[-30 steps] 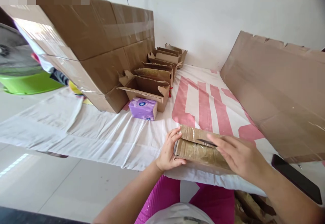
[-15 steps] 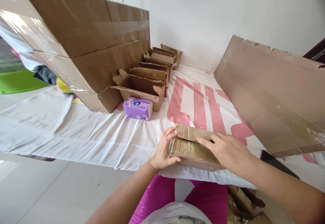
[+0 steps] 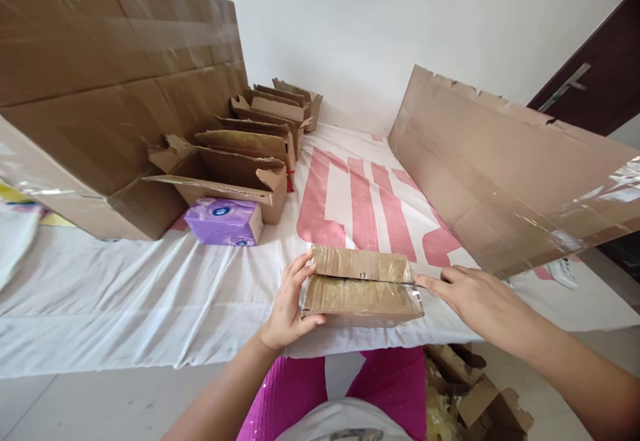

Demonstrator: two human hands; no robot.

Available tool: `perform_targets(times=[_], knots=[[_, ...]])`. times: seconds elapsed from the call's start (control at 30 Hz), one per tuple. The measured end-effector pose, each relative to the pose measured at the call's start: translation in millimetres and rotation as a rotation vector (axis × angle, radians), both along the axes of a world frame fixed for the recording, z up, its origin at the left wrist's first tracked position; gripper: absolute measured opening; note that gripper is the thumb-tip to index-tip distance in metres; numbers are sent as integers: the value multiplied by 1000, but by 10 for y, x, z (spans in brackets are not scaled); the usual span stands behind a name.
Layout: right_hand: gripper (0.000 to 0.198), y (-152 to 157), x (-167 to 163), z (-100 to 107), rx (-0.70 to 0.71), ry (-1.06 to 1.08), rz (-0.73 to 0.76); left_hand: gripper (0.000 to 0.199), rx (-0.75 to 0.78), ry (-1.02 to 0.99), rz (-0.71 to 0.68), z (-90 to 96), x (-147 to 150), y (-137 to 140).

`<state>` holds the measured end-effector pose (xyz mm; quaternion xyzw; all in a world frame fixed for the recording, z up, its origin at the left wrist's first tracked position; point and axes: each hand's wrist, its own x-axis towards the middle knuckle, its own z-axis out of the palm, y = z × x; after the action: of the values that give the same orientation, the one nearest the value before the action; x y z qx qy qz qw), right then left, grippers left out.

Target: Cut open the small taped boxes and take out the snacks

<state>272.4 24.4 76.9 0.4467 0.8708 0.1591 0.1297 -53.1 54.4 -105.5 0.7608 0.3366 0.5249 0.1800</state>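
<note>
A small cardboard box [image 3: 364,300] lies at the table's front edge, a dark slit running between its two top flaps. My left hand [image 3: 291,304] grips the box's left end, fingers over the far corner and thumb along the near side. At the right end of the slit is my right hand [image 3: 457,294], its fingers curled and the index finger pointing at the box. A thin dark edge shows at that fingertip; what the hand holds is too hidden to name.
A purple tissue pack [image 3: 224,221] stands before a row of open cardboard boxes [image 3: 225,171]. Large taped cartons [image 3: 150,114] rise at left, and a big cardboard panel [image 3: 480,161] leans at right. Cardboard scraps [image 3: 480,401] lie on the floor below the white tablecloth [image 3: 150,308].
My right hand has slid rightward along the slit to the box's right end, uncovering the top. My left hand keeps its hold. The whole view has turned to the right.
</note>
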Motion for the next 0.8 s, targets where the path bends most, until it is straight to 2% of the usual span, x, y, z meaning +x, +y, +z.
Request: perform_targets(times=[0.13,0.33,0.47,0.63,0.8], knots=[[55,-28,39,22,-5,10,-19,78,10,0,-4,-16,1,8],[61,-17,-25,17,39,5,66,76,30,-4,6,-33,11,18],[61,47,-141,-33,-16,-15,79,77,31,6,5,-34,3,16],[62,48,-220,58,-72,-52,-15,76,26,30,-5,-10,-9,6],[56,-6,-164,172,-86,-105,-99,76,11,25,11,-14,-4,2]])
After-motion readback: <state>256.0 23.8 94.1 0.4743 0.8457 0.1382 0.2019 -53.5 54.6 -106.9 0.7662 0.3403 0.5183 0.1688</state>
